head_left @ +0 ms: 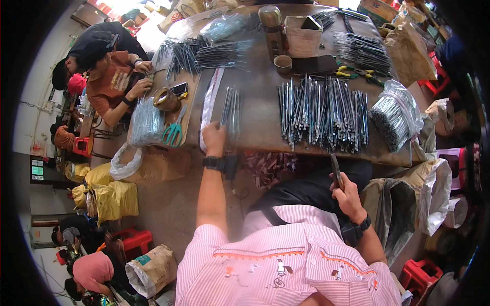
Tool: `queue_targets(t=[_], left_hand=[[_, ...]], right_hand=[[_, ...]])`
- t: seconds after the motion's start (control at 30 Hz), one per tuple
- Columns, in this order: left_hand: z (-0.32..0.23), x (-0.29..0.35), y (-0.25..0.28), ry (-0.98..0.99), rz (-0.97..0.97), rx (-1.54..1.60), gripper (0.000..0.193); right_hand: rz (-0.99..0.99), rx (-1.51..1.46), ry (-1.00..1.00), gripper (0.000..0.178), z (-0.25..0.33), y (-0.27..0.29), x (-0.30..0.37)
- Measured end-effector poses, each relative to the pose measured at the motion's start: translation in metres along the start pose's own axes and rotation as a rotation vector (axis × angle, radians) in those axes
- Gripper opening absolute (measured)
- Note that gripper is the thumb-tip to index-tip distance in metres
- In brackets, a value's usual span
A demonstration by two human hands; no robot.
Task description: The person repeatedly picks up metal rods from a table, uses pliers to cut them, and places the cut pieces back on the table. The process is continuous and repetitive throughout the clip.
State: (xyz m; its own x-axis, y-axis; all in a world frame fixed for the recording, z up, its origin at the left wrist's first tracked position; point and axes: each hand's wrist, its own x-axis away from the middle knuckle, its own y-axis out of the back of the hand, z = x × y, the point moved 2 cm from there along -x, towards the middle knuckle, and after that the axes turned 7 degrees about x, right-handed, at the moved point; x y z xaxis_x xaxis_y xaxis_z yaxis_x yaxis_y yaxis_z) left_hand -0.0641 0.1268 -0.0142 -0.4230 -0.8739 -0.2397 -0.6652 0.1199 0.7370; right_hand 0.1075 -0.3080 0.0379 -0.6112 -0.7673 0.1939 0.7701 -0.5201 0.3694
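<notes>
My left hand (214,137) is closed on the table's near edge, between a long white strip (210,97) and a small bunch of thin metal rods (231,109). Its fingers are curled, and what they hold is hidden. Down at the right, just off the table edge, my right hand (348,196) grips a slim dark hand tool (335,169) pointing up; its exact kind does not show. Beyond its tip lies a wide row of dark, shiny metal rods (324,112). A plastic-wrapped bundle of rods (395,115) rests to the right of that row.
A thermos (270,33), a white bin (303,35), a cup (283,64) and yellow-handled pliers (347,71) stand or lie farther back. At left, a person (109,84) works beside teal scissors (173,133) and a bagged bundle (147,122). Open sacks (390,214) stand at right.
</notes>
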Motion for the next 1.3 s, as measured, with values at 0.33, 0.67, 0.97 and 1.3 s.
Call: queue_targets(t=[0.33,0.67,0.97,1.3], left_hand=[[-0.025,0.010,0.000,-0.087,-0.125,0.008,0.028],[-0.143,0.077,-0.073,-0.209,0.255,0.308,0.035],[-0.133,0.060,-0.071,-0.085,0.324,0.575,0.038],[-0.128,0.071,-0.036,0.830,0.780,1.333,0.016]], right_hand=[[0.009,-0.050,-0.009,0.035,0.002,-0.001,-0.002],[0.037,-0.161,-0.041,0.039,0.007,-0.002,-0.002],[-0.056,-0.300,-0.202,0.037,-0.002,0.013,0.005],[-0.378,-0.980,-0.038,0.029,-0.054,0.073,-0.004]])
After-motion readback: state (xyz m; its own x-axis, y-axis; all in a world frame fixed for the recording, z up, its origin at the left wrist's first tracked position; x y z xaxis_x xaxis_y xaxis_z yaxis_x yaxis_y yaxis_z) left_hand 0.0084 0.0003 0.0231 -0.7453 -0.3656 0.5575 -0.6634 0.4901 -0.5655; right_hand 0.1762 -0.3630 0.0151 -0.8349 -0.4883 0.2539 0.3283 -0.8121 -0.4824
